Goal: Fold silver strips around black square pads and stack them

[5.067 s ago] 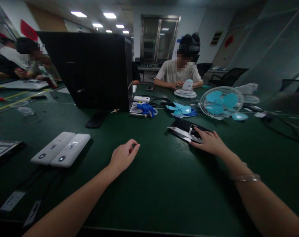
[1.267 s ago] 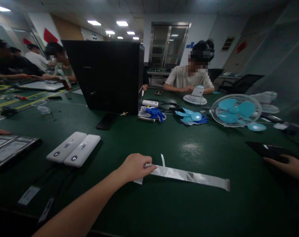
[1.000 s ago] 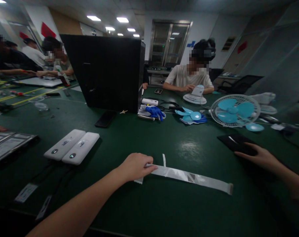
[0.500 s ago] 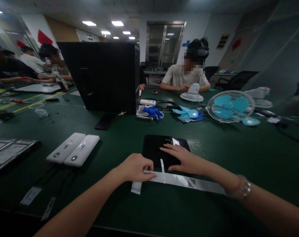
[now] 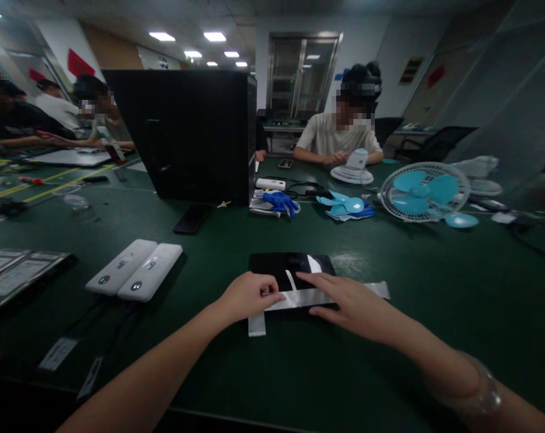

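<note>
A glossy black flat panel [image 5: 270, 263] lies on the green table in front of me. Across its near part runs a flat silver-grey ribbon cable [image 5: 301, 297], with a folded tail at the left and its other end sticking out past my right hand. A thin pale strip rises from the ribbon's middle. My left hand [image 5: 245, 296] is closed in a pinch on the ribbon near the panel's left side. Over the ribbon's right part lies my right hand [image 5: 353, 304], fingers stretched and thumb apart. It hides part of the ribbon and of the panel's right side.
Two white power banks [image 5: 150, 272] with cables lie to the left, beside flat metal-cased drives [image 5: 24, 276]. Further back are a black phone [image 5: 191, 219], a large black case [image 5: 182, 138], blue gloves [image 5: 280, 202] and fan parts [image 5: 423, 191]. A person [image 5: 339, 135] sits opposite.
The ribbon has moved away from me, up onto the panel. The panel has shifted slightly left. My right hand has come nearer and now lies over the ribbon; my left hand keeps its pinch.
</note>
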Action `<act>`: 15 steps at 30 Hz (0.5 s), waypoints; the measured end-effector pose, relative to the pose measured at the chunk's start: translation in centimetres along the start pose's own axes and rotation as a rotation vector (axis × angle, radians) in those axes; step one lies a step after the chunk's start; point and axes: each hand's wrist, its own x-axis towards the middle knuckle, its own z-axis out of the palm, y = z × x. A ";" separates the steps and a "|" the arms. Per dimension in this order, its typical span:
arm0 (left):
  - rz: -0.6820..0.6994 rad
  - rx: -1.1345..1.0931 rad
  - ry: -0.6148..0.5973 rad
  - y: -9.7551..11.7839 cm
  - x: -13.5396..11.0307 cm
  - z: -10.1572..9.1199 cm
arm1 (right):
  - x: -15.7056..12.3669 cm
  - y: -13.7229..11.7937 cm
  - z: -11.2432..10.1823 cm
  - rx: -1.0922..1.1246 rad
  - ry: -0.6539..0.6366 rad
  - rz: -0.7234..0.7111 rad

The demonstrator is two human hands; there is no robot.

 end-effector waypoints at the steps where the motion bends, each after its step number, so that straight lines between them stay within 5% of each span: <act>1: -0.018 0.001 0.021 0.0 0.1 0.1 | -0.1 -0.2 0.5 -0.021 0.009 -0.044; 7: -0.065 0.126 0.122 0.0 0.3 0.4 | -0.3 0.3 2.3 -0.203 0.136 -0.190; 15: -0.098 0.115 0.173 -0.7 0.6 0.7 | -0.3 0.4 3.0 -0.319 0.119 -0.221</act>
